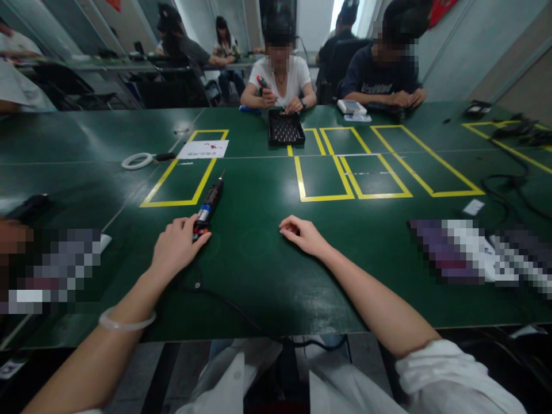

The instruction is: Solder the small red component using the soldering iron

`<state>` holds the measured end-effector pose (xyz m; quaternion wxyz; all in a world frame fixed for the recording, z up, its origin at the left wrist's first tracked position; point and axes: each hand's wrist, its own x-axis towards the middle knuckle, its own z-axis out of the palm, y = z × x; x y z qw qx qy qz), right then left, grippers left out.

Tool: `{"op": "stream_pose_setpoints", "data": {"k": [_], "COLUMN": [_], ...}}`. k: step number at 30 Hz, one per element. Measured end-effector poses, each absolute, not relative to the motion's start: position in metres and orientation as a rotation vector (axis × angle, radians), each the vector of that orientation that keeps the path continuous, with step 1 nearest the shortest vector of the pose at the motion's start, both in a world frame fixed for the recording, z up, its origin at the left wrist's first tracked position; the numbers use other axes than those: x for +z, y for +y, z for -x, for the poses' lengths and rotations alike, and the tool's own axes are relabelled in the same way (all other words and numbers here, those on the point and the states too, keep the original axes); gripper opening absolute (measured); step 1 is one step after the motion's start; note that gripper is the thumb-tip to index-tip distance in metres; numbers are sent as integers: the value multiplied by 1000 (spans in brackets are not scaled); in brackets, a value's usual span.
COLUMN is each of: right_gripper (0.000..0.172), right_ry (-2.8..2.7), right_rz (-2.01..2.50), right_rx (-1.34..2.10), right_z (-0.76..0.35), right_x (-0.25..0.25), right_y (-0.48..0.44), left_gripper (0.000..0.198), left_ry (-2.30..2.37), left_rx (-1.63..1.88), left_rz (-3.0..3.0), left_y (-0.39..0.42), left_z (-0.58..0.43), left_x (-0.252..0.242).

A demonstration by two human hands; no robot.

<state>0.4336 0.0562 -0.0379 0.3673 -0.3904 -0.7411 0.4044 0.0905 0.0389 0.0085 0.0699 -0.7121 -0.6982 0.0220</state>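
My left hand (176, 244) is closed around the rear end of an electric screwdriver (209, 201). The tool lies at a slant on the green table, its metal bit pointing away from me. A dark body, a blue band and some red and orange show on it; my fingers hide part of its rear. To the right, my right hand (304, 234) rests on the tabletop with its fingers loosely curled in, and I see nothing held there. A black cable (241, 313) runs along the table near my left hand and over the front edge.
Yellow tape outlines (328, 198) mark the green table (259, 276). A white paper sheet (204, 149) and a white ring (137, 161) lie at left. Opposite, a person (280, 80) holds a tool over a black tray (286, 127). Dark cables (513, 178) lie at right.
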Motion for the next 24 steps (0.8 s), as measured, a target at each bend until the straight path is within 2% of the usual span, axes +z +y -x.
{"op": "stream_pose_setpoints", "data": {"k": [14,24], "right_gripper": [15,15], "right_ry": [-1907,-1931], "right_rz": [1005,1000], "right_rx": [1035,1019], "right_z": [-432,-432], "right_x": [-38,-39], "right_y": [56,57], "left_gripper": [81,60], "left_ry": [-2407,-2160], "left_rx": [470,309], "left_rz": [1781,1662], "left_y": [39,18], "left_z": [50,17], "left_x": [18,18]}}
